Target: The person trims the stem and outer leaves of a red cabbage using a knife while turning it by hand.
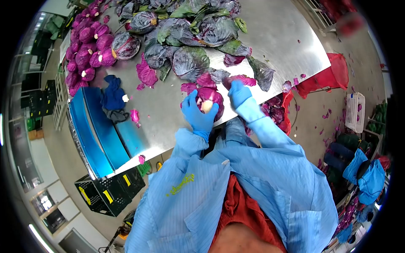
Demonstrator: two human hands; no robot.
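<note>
My left hand is spread around a red cabbage, whose pale cut stem end faces up between thumb and fingers. To its right, my right hand is closed against a loose purple cabbage leaf and seems to grip its edge. Both hands wear blue gloves. Just beyond them lies a heap of untrimmed cabbages with dark outer leaves. Peeled purple cabbages are piled at the far left of the metal table.
A blue metal box and a dark blue cloth occupy the table's left side. A red bag of leaves hangs by the right edge. Black crates stand on the floor at left, a white basket at right.
</note>
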